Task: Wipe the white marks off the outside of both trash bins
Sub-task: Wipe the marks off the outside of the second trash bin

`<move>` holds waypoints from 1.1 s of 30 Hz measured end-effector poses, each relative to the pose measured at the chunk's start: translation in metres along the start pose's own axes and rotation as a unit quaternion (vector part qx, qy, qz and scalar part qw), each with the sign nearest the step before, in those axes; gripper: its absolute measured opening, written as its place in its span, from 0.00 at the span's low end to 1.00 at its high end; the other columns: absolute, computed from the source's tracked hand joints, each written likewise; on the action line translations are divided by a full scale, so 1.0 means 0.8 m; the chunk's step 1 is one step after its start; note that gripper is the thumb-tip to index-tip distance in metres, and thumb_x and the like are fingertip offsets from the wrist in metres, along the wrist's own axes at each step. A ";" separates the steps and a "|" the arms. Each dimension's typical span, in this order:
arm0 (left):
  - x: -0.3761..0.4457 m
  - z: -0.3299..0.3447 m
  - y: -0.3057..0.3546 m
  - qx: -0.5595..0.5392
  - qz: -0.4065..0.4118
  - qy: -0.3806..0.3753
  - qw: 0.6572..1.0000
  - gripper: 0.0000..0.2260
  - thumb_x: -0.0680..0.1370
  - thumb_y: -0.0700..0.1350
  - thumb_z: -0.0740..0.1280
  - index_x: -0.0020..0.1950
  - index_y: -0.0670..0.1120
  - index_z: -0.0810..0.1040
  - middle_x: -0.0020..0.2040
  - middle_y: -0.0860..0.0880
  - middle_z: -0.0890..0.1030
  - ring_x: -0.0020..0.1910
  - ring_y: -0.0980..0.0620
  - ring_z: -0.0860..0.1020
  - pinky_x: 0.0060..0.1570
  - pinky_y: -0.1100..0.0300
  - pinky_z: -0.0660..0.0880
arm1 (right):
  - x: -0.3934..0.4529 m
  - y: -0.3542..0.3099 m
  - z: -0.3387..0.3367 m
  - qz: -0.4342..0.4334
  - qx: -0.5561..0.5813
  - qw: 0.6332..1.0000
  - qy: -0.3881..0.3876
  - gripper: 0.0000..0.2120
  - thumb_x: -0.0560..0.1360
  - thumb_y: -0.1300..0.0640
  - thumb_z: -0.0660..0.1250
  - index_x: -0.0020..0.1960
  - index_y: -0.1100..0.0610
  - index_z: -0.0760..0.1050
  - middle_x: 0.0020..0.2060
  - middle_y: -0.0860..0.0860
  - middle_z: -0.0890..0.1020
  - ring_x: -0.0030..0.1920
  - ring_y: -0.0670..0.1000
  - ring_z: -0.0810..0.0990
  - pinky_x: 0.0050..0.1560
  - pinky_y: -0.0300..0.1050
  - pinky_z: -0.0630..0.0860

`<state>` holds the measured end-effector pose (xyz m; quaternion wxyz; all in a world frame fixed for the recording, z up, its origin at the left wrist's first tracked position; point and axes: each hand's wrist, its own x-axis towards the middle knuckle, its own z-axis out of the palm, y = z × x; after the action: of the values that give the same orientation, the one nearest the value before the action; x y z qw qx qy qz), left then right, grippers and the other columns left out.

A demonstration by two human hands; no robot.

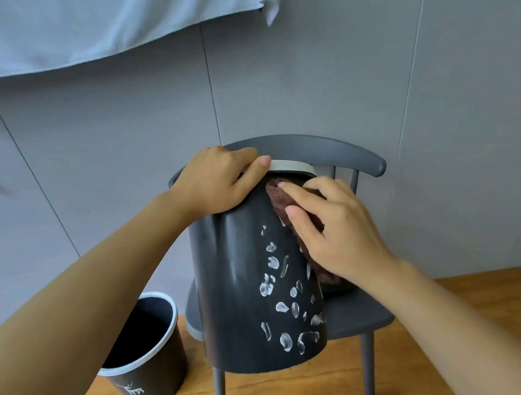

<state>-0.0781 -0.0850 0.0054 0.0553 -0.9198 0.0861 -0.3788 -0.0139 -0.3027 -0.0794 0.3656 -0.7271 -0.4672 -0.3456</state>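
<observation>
- The dark bin sits on the grey chair, tilted so its white rim leans away toward 12 o'clock and its base comes toward 6.
- The left hand grips the rim at the bin's 11 o'clock corner, fingers curled over the edge, thumb lying along the white band.
- The right hand presses a brown cloth flat against the bin's upper right side, fingers spread and fairly straight on the fabric.
- The white marks run in a band from just below the cloth down toward 6 o'clock, along the bin's long axis, so the right hand is nearer; the stroke probably needs to travel downward, toward the base.
- A second bin stands upright on the wooden floor at 8 o'clock from the chair, untouched; no marks show on its visible side.
</observation>
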 end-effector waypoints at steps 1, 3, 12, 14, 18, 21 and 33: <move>-0.001 0.000 -0.002 -0.006 -0.005 0.006 1.000 0.20 0.83 0.59 0.51 0.37 0.48 0.65 0.24 0.53 0.62 0.25 0.49 0.63 0.30 0.57 0.59 | -0.006 -0.001 0.004 0.000 -0.016 1.000 -0.016 0.21 0.84 0.47 0.60 0.74 0.50 0.77 0.56 0.54 0.79 0.53 0.60 0.77 0.53 0.61 0.77; -0.001 0.001 -0.003 -0.011 -0.010 0.013 1.000 0.20 0.83 0.59 0.51 0.36 0.49 0.65 0.24 0.53 0.62 0.24 0.50 0.63 0.30 0.57 0.60 | -0.016 -0.006 0.011 0.012 -0.019 0.999 -0.036 0.24 0.84 0.44 0.56 0.78 0.46 0.70 0.57 0.54 0.76 0.54 0.59 0.75 0.53 0.61 0.77; 0.005 0.010 0.000 -0.005 -0.016 0.017 1.000 0.21 0.82 0.61 0.51 0.36 0.49 0.64 0.24 0.52 0.63 0.27 0.45 0.64 0.30 0.55 0.64 | -0.016 -0.021 -0.007 -0.007 -0.023 0.996 -0.086 0.17 0.77 0.50 0.67 0.65 0.48 0.79 0.49 0.46 0.79 0.46 0.49 0.79 0.42 0.48 0.82; 0.005 0.012 -0.003 -0.005 -0.018 0.021 1.000 0.22 0.82 0.61 0.51 0.35 0.49 0.64 0.24 0.51 0.63 0.26 0.45 0.64 0.30 0.55 0.63 | -0.004 -0.020 -0.017 -0.007 -0.016 0.994 -0.110 0.14 0.76 0.48 0.67 0.61 0.44 0.78 0.48 0.41 0.80 0.46 0.46 0.79 0.43 0.48 0.81; 0.008 0.014 -0.003 -0.007 -0.025 0.019 0.999 0.22 0.81 0.62 0.52 0.35 0.48 0.64 0.23 0.52 0.63 0.25 0.47 0.63 0.30 0.56 0.61 | 0.020 -0.014 -0.020 0.033 -0.010 0.995 -0.095 0.14 0.75 0.48 0.70 0.60 0.42 0.76 0.49 0.39 0.82 0.50 0.47 0.81 0.48 0.49 0.80; 0.007 0.016 -0.006 -0.010 -0.030 0.022 0.999 0.22 0.81 0.62 0.52 0.34 0.49 0.62 0.23 0.52 0.62 0.24 0.52 0.63 0.31 0.56 0.60 | 0.002 -0.018 -0.011 0.019 -0.010 0.996 -0.083 0.16 0.77 0.49 0.71 0.63 0.46 0.76 0.50 0.42 0.82 0.48 0.49 0.80 0.47 0.48 0.80; 0.002 0.014 -0.010 -0.009 -0.037 0.028 0.999 0.23 0.81 0.62 0.52 0.35 0.48 0.64 0.23 0.52 0.61 0.24 0.50 0.62 0.30 0.56 0.61 | 0.023 -0.010 -0.001 0.024 -0.023 0.999 -0.026 0.14 0.77 0.46 0.72 0.61 0.47 0.78 0.49 0.42 0.83 0.49 0.50 0.80 0.46 0.45 0.75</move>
<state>-0.0678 -0.0770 -0.0001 0.0307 -0.9117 0.0568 -0.4058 -0.0155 -0.2930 -0.0615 0.3448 -0.7550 -0.4506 -0.3286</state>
